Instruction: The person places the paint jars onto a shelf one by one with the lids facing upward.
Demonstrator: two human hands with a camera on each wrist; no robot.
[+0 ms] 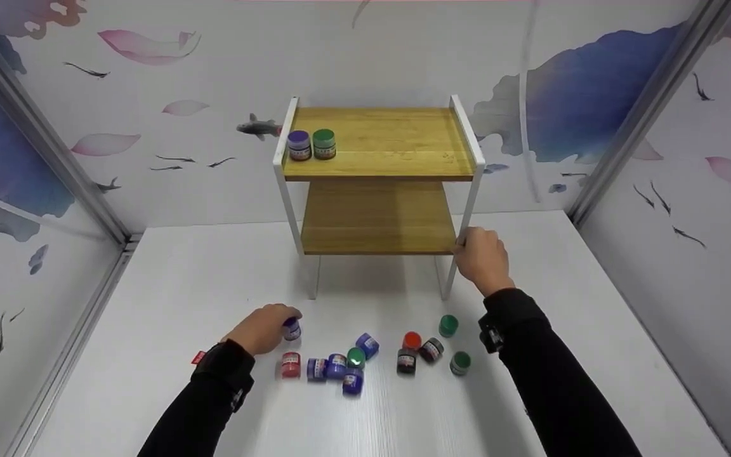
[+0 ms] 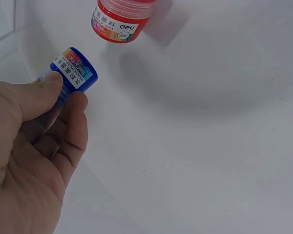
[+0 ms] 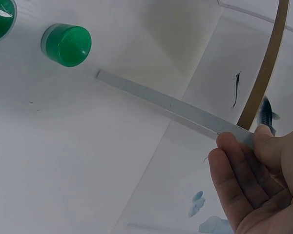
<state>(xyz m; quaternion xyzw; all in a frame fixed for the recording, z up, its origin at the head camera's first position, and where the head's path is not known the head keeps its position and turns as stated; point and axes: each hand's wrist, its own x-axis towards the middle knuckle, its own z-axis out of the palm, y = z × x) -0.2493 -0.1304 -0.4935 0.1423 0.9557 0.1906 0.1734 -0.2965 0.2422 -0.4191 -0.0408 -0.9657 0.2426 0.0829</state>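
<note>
Left hand (image 1: 263,329): your fingers (image 2: 71,126) pinch the blue jar (image 2: 74,75), down on the desk (image 1: 169,285) in front of the rack (image 1: 380,166); lift it straight.
Right hand (image 1: 480,259): fingers wrapped round the rack's front right leg; hold it steady.

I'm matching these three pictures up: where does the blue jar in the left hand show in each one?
Head view: the blue jar sits lower left, gripped by the left hand.
Left wrist view: upper left, blue jar pinched between thumb and fingers of the left hand.
Right wrist view: not in it.
Shared landmark: the red jar beside it, at the top in the left wrist view.
</note>
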